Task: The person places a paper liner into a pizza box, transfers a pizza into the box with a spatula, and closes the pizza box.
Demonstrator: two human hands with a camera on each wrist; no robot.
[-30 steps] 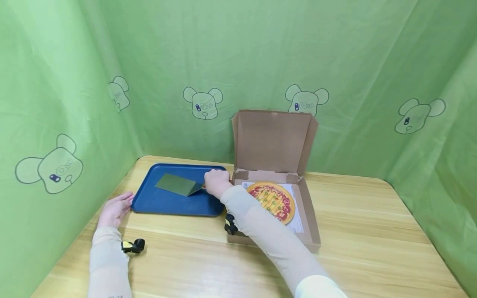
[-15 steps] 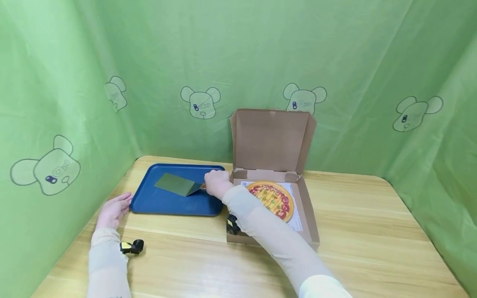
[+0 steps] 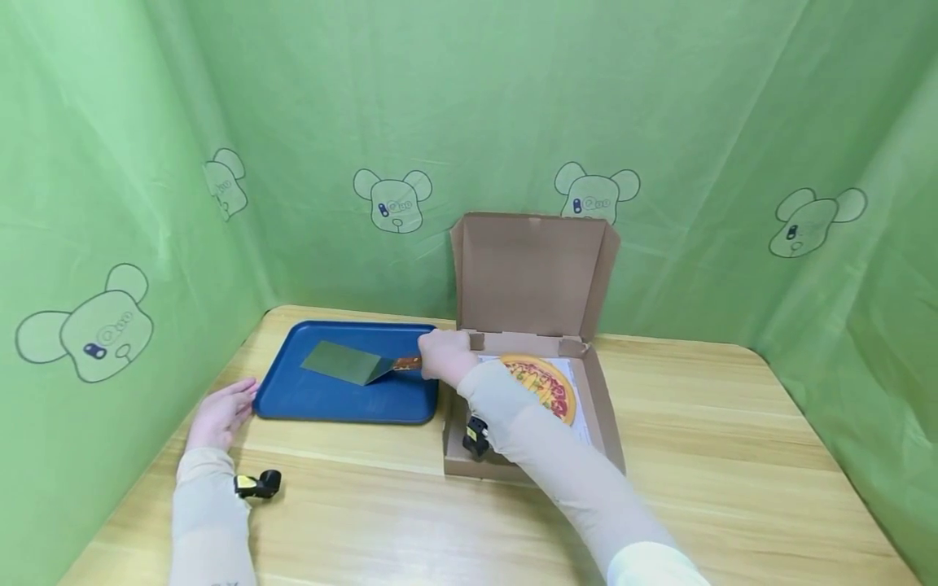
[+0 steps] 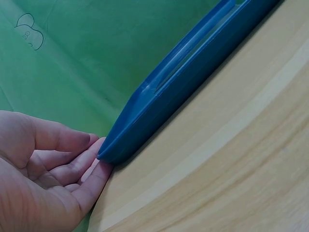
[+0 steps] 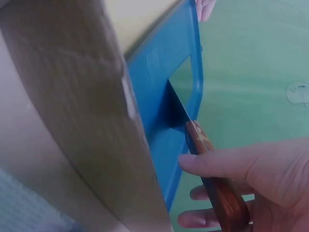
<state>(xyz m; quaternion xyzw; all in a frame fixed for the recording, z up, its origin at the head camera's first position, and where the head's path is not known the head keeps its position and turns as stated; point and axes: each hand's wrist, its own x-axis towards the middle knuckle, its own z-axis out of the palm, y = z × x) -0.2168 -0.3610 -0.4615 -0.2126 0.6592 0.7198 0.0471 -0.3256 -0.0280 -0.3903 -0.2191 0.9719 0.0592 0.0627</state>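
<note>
On the blue tray [image 3: 344, 407] lies a spatula with a flat, wide metal blade [image 3: 341, 362] and a brown wooden handle [image 3: 406, 364]. My right hand [image 3: 449, 356] is at the end of that handle. In the right wrist view the handle passes between the thumb and the loosely extended fingers [image 5: 200, 218]. My left hand [image 3: 223, 413] is at the tray's left edge, its fingertips touching the tray's corner in the left wrist view. To the right, a pizza [image 3: 545, 387] lies inside an open cardboard box [image 3: 611, 423], partly hidden by my right forearm.
The box lid [image 3: 528, 273] stands upright at the back. A box side wall [image 5: 91, 111] fills much of the right wrist view's left half. White printed paper [image 3: 584, 407] lies under the pizza. Green curtains [image 3: 484, 106] surround the wooden table [image 3: 733, 439].
My right hand has slid rightward along the spatula's handle, and more of the handle shows. The spatula stays in place on the tray. My left hand keeps its place.
</note>
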